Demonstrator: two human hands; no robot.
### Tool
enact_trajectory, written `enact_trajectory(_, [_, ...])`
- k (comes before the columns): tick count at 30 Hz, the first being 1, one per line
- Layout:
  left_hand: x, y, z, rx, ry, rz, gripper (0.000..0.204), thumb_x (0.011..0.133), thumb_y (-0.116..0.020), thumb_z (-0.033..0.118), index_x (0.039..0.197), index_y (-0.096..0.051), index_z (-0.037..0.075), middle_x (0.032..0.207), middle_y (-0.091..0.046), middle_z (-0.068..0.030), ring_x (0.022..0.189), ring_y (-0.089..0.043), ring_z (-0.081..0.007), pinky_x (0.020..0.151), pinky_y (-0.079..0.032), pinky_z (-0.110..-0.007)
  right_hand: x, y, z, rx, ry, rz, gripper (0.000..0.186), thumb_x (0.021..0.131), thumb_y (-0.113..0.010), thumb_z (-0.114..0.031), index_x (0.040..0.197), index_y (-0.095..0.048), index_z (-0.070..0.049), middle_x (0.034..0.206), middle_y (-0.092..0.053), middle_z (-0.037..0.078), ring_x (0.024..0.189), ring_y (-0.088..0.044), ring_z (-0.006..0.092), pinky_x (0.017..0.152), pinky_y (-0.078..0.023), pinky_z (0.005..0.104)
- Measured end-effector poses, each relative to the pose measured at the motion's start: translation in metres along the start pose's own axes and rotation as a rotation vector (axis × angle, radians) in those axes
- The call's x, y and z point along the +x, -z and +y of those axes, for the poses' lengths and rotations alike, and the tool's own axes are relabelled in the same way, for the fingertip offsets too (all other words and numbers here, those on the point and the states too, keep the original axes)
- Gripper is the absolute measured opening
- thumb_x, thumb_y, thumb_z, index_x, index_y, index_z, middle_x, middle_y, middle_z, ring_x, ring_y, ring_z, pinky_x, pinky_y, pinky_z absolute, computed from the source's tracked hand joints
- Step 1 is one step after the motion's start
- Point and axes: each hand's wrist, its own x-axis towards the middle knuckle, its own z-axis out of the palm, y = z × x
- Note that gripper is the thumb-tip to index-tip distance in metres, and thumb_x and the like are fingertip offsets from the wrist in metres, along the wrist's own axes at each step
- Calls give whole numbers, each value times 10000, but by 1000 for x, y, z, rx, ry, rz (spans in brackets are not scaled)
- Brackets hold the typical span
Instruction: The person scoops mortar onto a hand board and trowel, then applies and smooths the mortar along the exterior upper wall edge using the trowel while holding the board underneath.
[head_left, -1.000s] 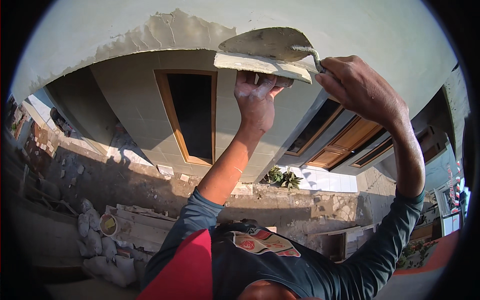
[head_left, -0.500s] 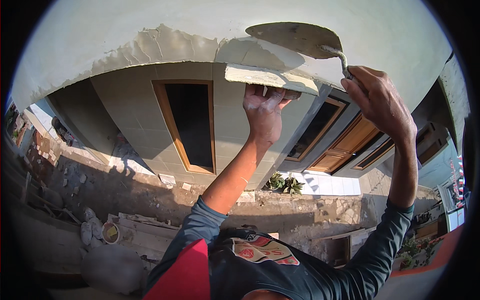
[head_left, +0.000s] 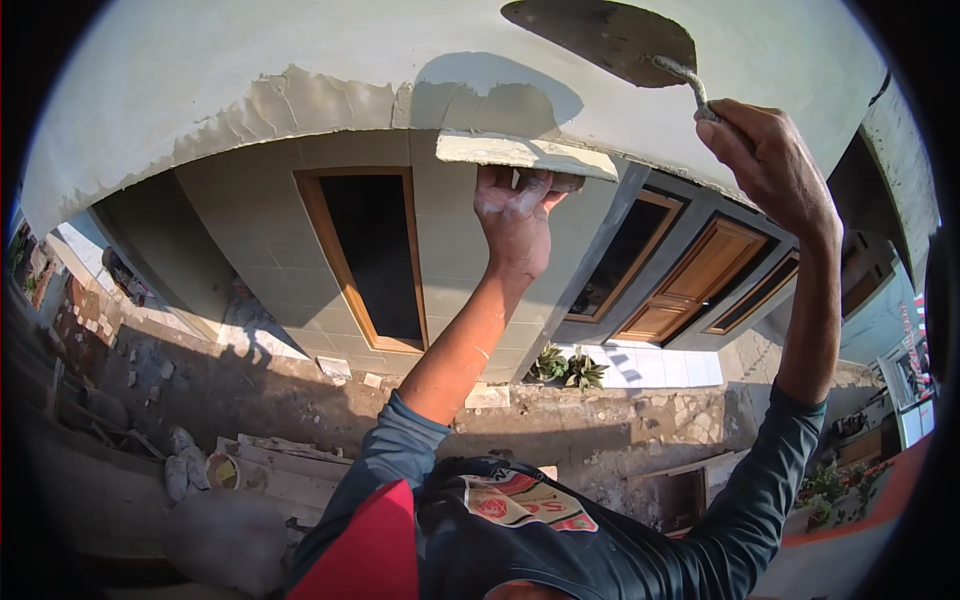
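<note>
My left hand (head_left: 515, 215) is closed around the grip under a plastering float (head_left: 528, 155), a flat pale board coated with plaster. The float is held level against the lower edge of a pale wall band (head_left: 260, 50). A strip of darker wet plaster (head_left: 300, 105) runs along that edge to the left, with a ragged upper border. In my right hand (head_left: 775, 170) is the handle of a pointed trowel (head_left: 610, 40), raised above and to the right of the float. Its blade appears apart from the wall and casts a rounded shadow (head_left: 485, 90) there.
Below is a tiled wall with a wood-framed window (head_left: 370, 260) and a wooden door (head_left: 675, 280). Far down, the ground (head_left: 270, 385) holds rubble, boards (head_left: 290, 470), a bucket (head_left: 222, 470) and green plants (head_left: 567, 368). A blurred round shape (head_left: 225, 540) is at lower left.
The trowel has lifted up and slightly right, away from the float, and its shadow has shifted up. My left hand with the float appears a little farther left.
</note>
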Motion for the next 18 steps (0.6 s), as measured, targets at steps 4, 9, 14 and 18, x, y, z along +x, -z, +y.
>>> enact_trajectory(4, [0, 2, -1, 8, 17, 6, 537, 846, -638, -32, 1328, -458, 125, 1294, -511, -62, 1147, -565, -271, 922, -517, -559, -1, -27, -8, -34, 227, -215, 298, 960, -542, -209, 846, -647, 45, 653, -608, 182, 570, -602, 292, 614, -503, 408])
enact_trajectory(9, [-1, -4, -10, -13, -3, 38, 578, 823, -644, -57, 1336, -450, 123, 1273, -515, -81, 1155, -554, -277, 916, -520, -562, 3, -14, 2, -5, 52, -87, 309, 961, -543, -216, 845, -636, 55, 646, -596, 177, 552, -556, 290, 601, -466, 417])
enact_trajectory(14, [-2, -3, -23, -20, 21, 7, 578, 816, -649, -54, 1326, -443, 122, 1263, -511, -83, 1130, -559, -262, 874, -554, -527, -15, -9, 12, 24, 11, -169, 311, 940, -562, -222, 857, -652, 63, 654, -605, 185, 555, -565, 260, 602, -465, 419])
enact_trajectory(18, [-5, -10, -34, 1, 32, 40, 550, 816, -650, -49, 1306, -457, 113, 1259, -512, -79, 1102, -569, -251, 837, -578, -498, -8, -15, 33, -44, 87, -236, 302, 940, -558, -212, 854, -654, 61, 629, -595, 171, 536, -555, 233, 582, -465, 411])
